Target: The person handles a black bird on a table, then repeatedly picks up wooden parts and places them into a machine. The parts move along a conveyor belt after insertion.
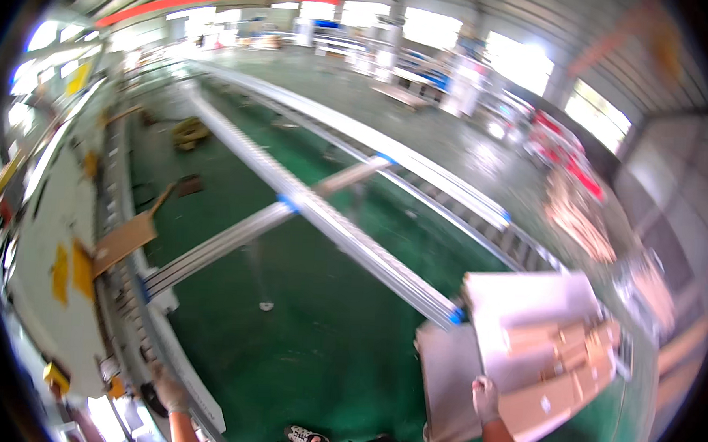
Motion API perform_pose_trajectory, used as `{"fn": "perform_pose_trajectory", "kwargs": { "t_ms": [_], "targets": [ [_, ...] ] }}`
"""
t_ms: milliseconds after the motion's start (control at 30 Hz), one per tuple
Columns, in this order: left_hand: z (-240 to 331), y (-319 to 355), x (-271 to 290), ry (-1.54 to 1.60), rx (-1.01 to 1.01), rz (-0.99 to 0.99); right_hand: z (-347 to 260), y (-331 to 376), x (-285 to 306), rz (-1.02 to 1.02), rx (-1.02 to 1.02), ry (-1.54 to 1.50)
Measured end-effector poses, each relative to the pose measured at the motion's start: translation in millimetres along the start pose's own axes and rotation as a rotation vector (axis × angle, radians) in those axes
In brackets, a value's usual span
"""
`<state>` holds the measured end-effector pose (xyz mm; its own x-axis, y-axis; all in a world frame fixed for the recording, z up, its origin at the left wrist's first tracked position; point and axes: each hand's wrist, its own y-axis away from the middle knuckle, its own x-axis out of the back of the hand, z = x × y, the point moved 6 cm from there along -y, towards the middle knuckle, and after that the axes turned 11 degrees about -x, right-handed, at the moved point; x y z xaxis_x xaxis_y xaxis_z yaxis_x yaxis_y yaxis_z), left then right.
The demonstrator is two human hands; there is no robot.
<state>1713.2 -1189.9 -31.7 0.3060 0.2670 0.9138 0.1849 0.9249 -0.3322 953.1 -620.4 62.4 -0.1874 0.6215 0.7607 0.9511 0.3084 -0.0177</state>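
My right hand (486,399), in a pale glove, is closed at the lower edge of a large cardboard sheet (524,296). Its fingers appear to pinch that edge. Several folded brown cardboard pieces (560,388) lie on the sheet, to the right of the hand. Another flat cardboard sheet (446,375) lies under it on the left. My left hand (172,395), also gloved, is low on the left beside a long metal rail (193,372) and a dark round part (152,400). Blur hides how its fingers are set.
A long metal profile (352,256) with blue ends crosses a support bar (227,243) over the green floor (284,376). Farther right runs a roller track (449,217). A brown board (124,242) sits on the left bench edge. One shoe (307,436) shows below.
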Motion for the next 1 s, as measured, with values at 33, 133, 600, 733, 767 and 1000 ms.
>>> {"fn": "perform_pose_trajectory", "kwargs": {
  "t_ms": [33, 133, 600, 733, 767, 1000],
  "targets": [
    [19, -2, -8, 0.215, 0.075, -0.06, 58, 1, 30, 0.158, -0.01, 0.044],
    [23, 21, 26, 0.32, 0.28, -0.114, 149, 12, 90, 0.205, -0.285, 0.42],
    [758, 442, -55, 1.258, -0.184, -1.729, 229, 66, 147, 0.476, -0.314, 0.309],
    [866, 476, -67, 1.272, -0.054, -1.681, 253, 65, 151, 0.449, -0.281, 0.248],
    [867, 482, -76, 1.227, -0.084, -1.583, 256, 65, 154, 0.446, -0.248, 0.242],
    [842, 477, -58, 1.123, -0.071, -1.604, 277, 67, 200, 0.289, -0.066, -0.084]
  ]
}}
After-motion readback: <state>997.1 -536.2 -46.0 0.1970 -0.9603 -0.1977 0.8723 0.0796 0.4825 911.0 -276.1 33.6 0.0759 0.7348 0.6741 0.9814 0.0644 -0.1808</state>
